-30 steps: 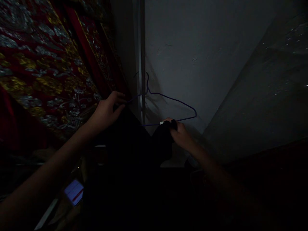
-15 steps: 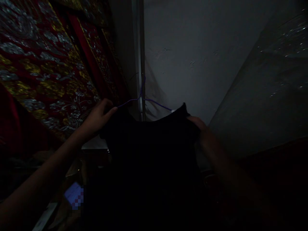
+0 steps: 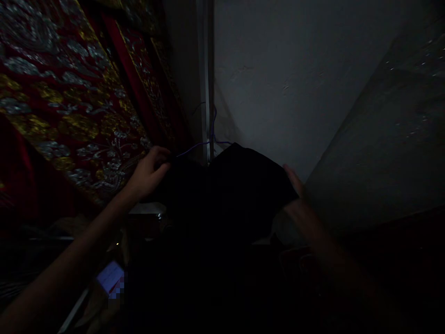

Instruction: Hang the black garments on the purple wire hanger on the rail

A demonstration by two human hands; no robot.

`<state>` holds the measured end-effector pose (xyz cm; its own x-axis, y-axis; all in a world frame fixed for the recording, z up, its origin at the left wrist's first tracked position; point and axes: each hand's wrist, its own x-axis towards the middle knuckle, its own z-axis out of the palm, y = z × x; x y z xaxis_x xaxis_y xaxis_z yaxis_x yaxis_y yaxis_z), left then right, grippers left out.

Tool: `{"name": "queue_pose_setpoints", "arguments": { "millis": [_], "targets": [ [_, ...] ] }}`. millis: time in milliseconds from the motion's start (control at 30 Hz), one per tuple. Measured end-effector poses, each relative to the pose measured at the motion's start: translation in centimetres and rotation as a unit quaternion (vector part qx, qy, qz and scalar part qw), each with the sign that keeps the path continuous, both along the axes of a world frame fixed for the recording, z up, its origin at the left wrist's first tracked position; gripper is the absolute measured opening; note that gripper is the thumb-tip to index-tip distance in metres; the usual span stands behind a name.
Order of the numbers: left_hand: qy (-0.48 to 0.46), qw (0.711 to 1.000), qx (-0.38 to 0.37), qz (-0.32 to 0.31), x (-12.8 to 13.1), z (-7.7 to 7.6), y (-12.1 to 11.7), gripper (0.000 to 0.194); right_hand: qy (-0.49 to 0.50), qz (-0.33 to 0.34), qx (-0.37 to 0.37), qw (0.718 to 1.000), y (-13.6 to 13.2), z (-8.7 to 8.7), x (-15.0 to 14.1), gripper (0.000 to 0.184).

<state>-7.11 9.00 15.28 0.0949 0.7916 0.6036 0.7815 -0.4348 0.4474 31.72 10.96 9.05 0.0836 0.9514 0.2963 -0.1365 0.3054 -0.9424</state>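
A black shirt (image 3: pixel 222 204) hangs on a thin purple hanger (image 3: pixel 193 149), whose hook is at a metal post (image 3: pixel 207 83). The shirt is so dark that its folds cannot be made out. My left hand (image 3: pixel 149 171) pinches the cloth at the left shoulder, close to the hanger's arm. At the right sleeve, my right hand (image 3: pixel 295 207) has hold of the cloth. Its fingertips show past the sleeve's outer edge, and the cloth hides the rest of the fingers. The hanger's right arm is mostly covered by the shirt.
Red fabric (image 3: pixel 69 120) with gold and silver embroidery hangs on the left. Behind the post is a grey wall (image 3: pixel 271 93). Shiny clear plastic (image 3: pixel 399 139) covers something on the right. A lit, partly blurred screen (image 3: pixel 110 277) is at the lower left.
The shirt's right shoulder has risen inward over the hanger's right arm, covering most of it. My right hand has shifted slightly right and down along the sleeve. My left hand stays at the left shoulder.
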Motion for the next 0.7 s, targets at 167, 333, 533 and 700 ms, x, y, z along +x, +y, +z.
{"name": "queue_pose_setpoints", "arguments": {
  "millis": [167,333,533,700],
  "targets": [
    [0.024,0.995,0.092,-0.007,1.7,0.9,0.6,0.025,-0.042,0.008,-0.047,0.998,-1.1,3.1,0.6,0.044],
    [-0.007,0.973,0.231,0.015,5.5,3.7,-1.6,0.030,-0.001,-0.120,-0.013,0.993,-5.0,5.1,0.6,0.050],
    [-0.282,0.945,-0.116,-0.117,8.9,2.5,-8.8,0.033,-0.265,0.141,0.095,0.949,-12.9,3.9,-2.1,0.047],
    [-0.407,0.809,-0.390,-0.167,6.5,-0.9,-13.2,0.017,-0.287,0.476,0.159,0.816,-12.3,4.3,-5.4,0.034]
  ]
}}
